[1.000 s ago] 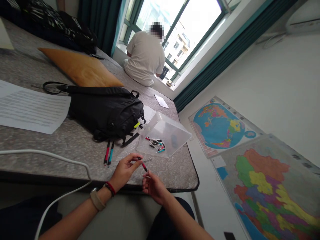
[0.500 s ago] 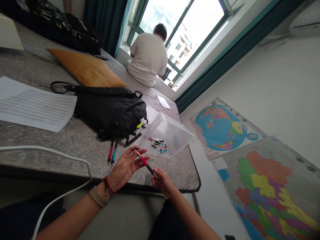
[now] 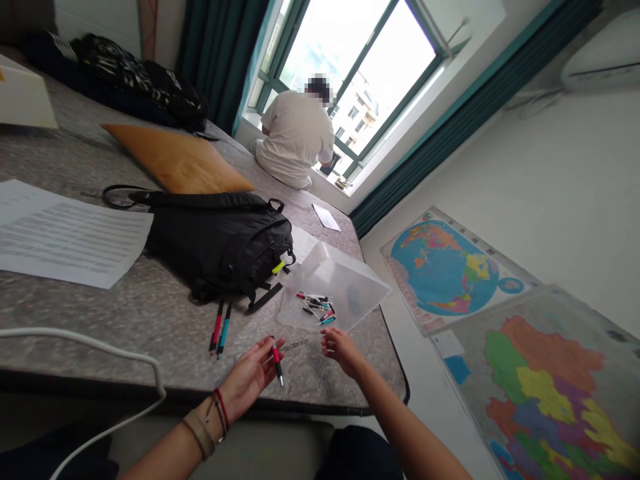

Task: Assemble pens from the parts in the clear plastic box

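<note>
My left hand [image 3: 249, 378] holds a red and black pen [image 3: 277, 360] between thumb and fingers, tip pointing down, just above the mattress edge. My right hand [image 3: 341, 348] has its fingers loosely curled and holds nothing, and it sits right below the clear plastic box [image 3: 345, 280], which has several pens [image 3: 315, 305] inside. Two pens, one red [image 3: 216, 326] and one teal [image 3: 224, 325], lie side by side on the mattress to the left of my left hand.
A black backpack [image 3: 215, 240] lies behind the pens. Printed sheets [image 3: 65, 233] and a white cable [image 3: 100, 347] are at left, an orange cushion [image 3: 175, 160] behind. A person [image 3: 295, 137] sits at the window. Maps [image 3: 500, 313] lie on the floor at right.
My right hand let go of the pen and moved up and right toward the plastic box. The left hand kept the pen, which now points downward.
</note>
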### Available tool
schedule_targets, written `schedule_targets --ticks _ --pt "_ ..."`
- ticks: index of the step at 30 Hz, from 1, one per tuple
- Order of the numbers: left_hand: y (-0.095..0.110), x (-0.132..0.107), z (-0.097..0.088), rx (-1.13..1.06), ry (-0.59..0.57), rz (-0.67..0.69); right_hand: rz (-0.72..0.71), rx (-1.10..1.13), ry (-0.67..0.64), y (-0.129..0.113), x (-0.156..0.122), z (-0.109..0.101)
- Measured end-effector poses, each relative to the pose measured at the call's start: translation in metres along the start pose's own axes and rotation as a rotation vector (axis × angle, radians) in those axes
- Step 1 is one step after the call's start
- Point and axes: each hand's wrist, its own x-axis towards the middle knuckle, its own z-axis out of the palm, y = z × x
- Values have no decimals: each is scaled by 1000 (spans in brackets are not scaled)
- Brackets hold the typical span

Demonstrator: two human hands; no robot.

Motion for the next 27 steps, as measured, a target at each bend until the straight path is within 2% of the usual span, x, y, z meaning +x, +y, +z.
schedule_targets --ticks 3,10,14,19,27 --pt "-2 5 -6 74 57 -4 -41 -270 99 -17 33 -14" --pt "-1 16 -12 202 141 25 -56 -563 167 -51 119 -32" --pt "-2 22 -10 220 160 2 -72 -773 298 -63 156 -53" --pt "-3 31 -6 248 185 -31 -84 -1006 352 -54 173 -71" --pt "-4 39 -9 217 206 -11 -139 -1168 273 -34 187 -57"
